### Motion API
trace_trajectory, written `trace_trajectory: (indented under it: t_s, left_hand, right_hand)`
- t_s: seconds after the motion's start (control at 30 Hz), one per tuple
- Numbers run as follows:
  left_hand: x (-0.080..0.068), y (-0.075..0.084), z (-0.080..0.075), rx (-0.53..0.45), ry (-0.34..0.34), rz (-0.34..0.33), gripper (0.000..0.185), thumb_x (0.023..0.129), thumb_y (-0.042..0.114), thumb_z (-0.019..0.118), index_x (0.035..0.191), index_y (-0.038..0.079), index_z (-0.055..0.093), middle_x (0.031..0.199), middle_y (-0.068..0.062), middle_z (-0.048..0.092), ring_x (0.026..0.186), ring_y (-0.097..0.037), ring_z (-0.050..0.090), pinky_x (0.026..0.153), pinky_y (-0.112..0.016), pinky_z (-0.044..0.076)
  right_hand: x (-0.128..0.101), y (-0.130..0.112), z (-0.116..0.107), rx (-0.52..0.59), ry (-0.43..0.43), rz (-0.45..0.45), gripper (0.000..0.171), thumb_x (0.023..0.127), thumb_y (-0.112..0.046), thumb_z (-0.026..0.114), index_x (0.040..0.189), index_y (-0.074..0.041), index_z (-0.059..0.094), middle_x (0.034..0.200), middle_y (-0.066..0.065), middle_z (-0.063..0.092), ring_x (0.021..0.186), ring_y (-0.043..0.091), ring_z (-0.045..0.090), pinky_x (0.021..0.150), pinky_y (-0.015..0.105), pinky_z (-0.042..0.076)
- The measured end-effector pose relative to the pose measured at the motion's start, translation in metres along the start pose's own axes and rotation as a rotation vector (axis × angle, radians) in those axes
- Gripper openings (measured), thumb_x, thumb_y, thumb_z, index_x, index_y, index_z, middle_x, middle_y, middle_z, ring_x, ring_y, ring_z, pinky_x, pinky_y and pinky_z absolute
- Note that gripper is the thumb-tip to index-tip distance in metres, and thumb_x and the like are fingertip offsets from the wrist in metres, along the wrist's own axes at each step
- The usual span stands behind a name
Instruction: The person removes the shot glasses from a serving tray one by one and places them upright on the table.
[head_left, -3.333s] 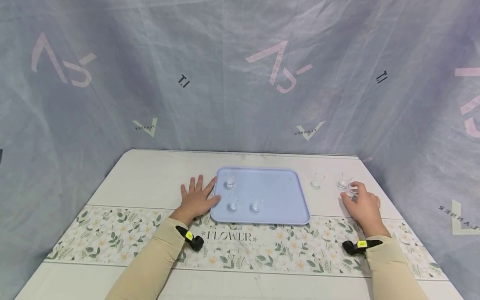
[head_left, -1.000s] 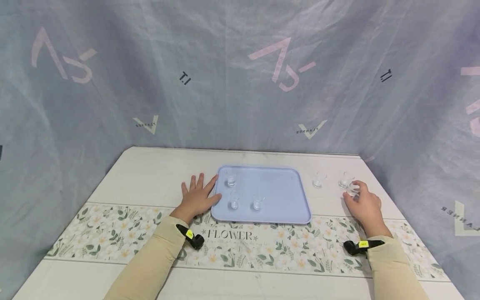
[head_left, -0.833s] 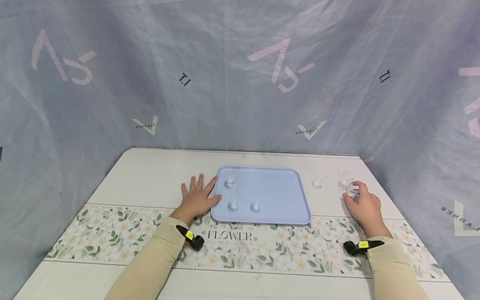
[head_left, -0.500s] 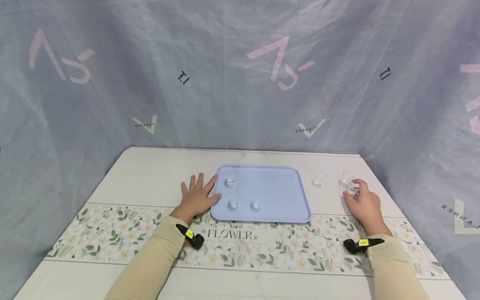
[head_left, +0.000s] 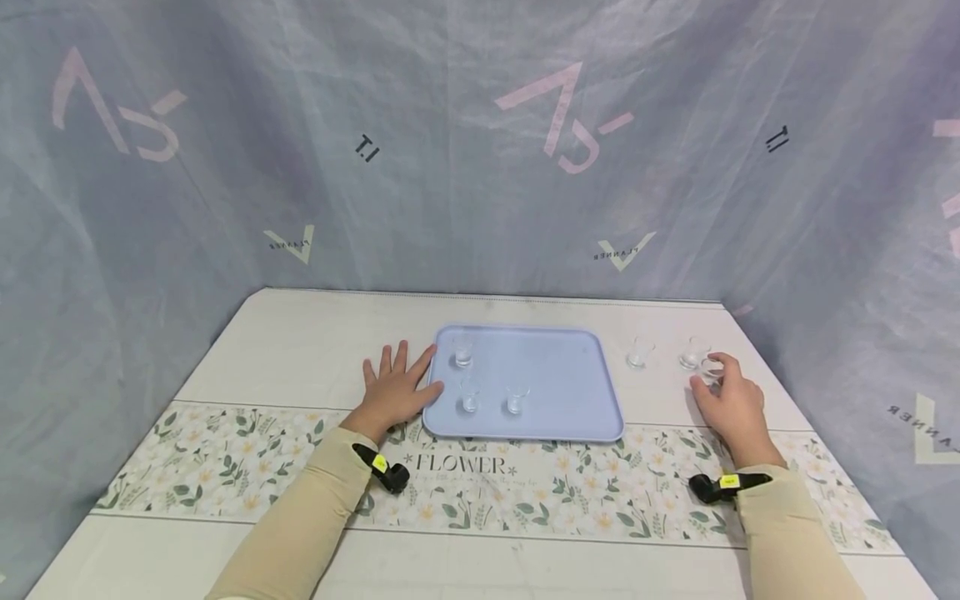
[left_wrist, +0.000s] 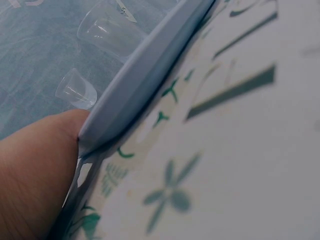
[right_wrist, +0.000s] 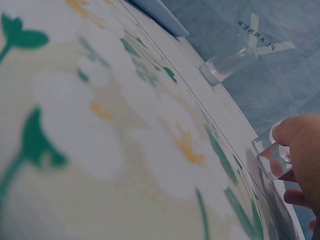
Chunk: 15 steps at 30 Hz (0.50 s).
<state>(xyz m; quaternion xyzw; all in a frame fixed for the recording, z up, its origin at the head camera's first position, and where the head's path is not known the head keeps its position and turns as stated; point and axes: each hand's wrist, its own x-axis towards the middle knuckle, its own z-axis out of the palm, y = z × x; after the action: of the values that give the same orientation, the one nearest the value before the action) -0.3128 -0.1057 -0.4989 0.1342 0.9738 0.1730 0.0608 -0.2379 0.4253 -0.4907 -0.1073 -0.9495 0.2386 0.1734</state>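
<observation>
**Glass pinched at the right end of the table**

Glass: tiny, clear, upright on the table, well off to the right of the tray. Pinched by the right hand in a narrow grip, with fingertips curled on its rim and side. Seen up close from the right wrist as a clear little cup between thumb and finger.

Very close to the next glass; touching or just beside, hard to tell. Further left, near the tray, the far glass, all alone.

Left hand flat on the table, fingers straight and spread, holding nothing. Thumb pressed against the tray's left edge.

On the tray: back glass in the far left corner and front glasses side by side nearer the person. Flowery runner across the table, under both wrists.

Looks light, so likely needs only a soft squeeze. Looks hard and smooth, so may slip from loose fingers. Probably cracks if dropped or knocked. Best taken round the side, thumb one way and fingers the other, not only by the rim. Easy to bump the next glass, being so close.
</observation>
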Motion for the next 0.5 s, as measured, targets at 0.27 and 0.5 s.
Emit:
trace_trajectory:
  t_s: [0.27, 0.5]
  left_hand:
    - [-0.0005, -0.0004, -0.0004, -0.007, 0.013, 0.006, 0.078, 0.099, 0.064, 0.041, 0.164, 0.032, 0.015, 0.168, -0.020, -0.002, 0.152, -0.047, -0.011, 0.112, -0.072, -0.011]
    - [0.0008, -0.0004, -0.0003, -0.010, 0.010, 0.008, 0.078, 0.099, 0.064, 0.041, 0.164, 0.031, 0.014, 0.168, -0.021, -0.003, 0.152, -0.047, -0.011, 0.112, -0.071, -0.012]
  right_hand:
    - [0.0010, -0.0001, -0.0005, 0.001, -0.025, -0.018, 0.057, 0.103, -0.027, 0.056, 0.147, 0.004, 0.036, 0.117, 0.042, 0.056, 0.104, 0.056, 0.056, 0.087, 0.067, 0.041]
    - [-0.0005, -0.0010, -0.0011, 0.012, -0.042, -0.044, 0.057, 0.102, -0.026, 0.057, 0.146, 0.005, 0.037, 0.117, 0.043, 0.056, 0.103, 0.054, 0.058, 0.083, 0.066, 0.044]
